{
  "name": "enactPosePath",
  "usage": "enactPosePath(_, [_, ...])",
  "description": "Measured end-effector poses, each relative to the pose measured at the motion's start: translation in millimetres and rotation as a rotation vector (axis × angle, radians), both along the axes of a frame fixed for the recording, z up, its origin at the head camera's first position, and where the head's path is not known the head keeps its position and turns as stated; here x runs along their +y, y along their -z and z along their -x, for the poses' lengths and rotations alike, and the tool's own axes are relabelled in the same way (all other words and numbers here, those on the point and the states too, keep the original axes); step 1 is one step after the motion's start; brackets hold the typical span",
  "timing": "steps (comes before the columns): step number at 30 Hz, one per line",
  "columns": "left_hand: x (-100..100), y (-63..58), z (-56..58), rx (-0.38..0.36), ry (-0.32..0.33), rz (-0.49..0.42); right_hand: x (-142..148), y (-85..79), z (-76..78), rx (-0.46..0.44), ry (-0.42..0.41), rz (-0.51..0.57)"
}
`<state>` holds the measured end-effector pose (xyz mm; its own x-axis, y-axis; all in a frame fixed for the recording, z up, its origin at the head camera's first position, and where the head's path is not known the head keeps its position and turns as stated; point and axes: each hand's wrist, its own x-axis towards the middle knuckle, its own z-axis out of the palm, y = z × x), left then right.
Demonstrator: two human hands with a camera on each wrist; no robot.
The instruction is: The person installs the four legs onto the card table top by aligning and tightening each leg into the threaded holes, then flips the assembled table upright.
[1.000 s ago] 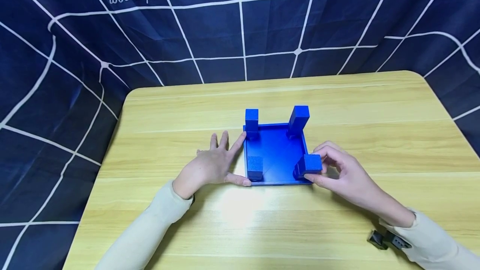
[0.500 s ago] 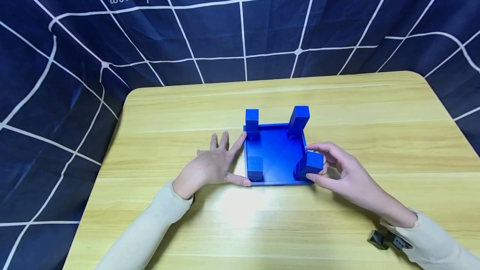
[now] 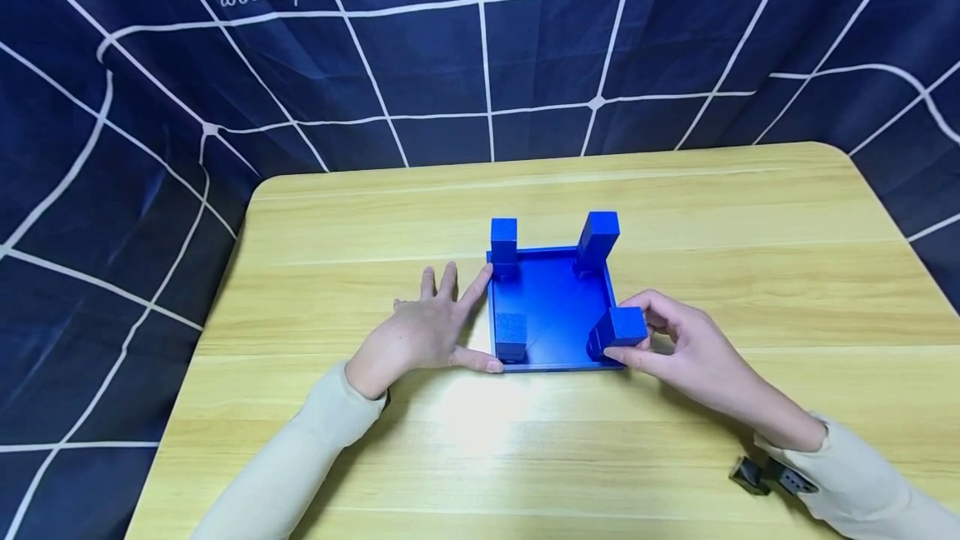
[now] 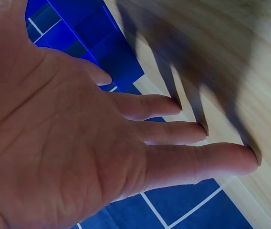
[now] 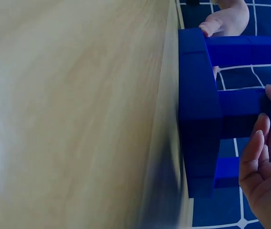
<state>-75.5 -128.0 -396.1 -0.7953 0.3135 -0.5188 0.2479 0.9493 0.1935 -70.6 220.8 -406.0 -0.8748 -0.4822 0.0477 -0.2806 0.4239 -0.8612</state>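
Observation:
A blue square panel (image 3: 552, 307) with a raised rim lies on the table, a square blue leg standing at each corner, like a small table upside down. My right hand (image 3: 693, 348) pinches the near right leg (image 3: 627, 326) between thumb and fingers; this leg leans outward to the right. In the right wrist view the thumb and fingertips touch the leg (image 5: 243, 107) near its free end. My left hand (image 3: 423, 336) is spread flat along the left rim, index fingertip at the far left corner and thumb at the near left one. The left wrist view shows its straight fingers (image 4: 197, 164).
The wooden table (image 3: 360, 223) has rounded far corners. A dark blue curtain (image 3: 420, 48) with white lines hangs behind and at both sides. A small black device (image 3: 772, 477) sits at the right sleeve. The other legs (image 3: 597, 240) rise from the panel's remaining corners.
My right fingers loosened and reached forward half a second ago, then drew back round the near right leg, which shifted slightly. The left hand and the panel have stayed in place.

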Motion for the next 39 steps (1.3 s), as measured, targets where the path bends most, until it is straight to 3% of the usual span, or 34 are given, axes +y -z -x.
enactPosePath(15, [0.3, -0.5, 1.5, -0.015, -0.003, 0.017, 1.1, 6.4, -0.7, 0.083, -0.024, 0.155])
enactPosePath(28, [3.5, -1.1, 0.3, -0.004, 0.009, 0.03, -1.9, 2.9, -3.6, 0.054, 0.022, 0.052])
enactPosePath(39, [3.0, -1.0, -1.0, -0.017, -0.01, 0.016, -2.2, 4.0, -5.2, 0.037, 0.063, 0.044])
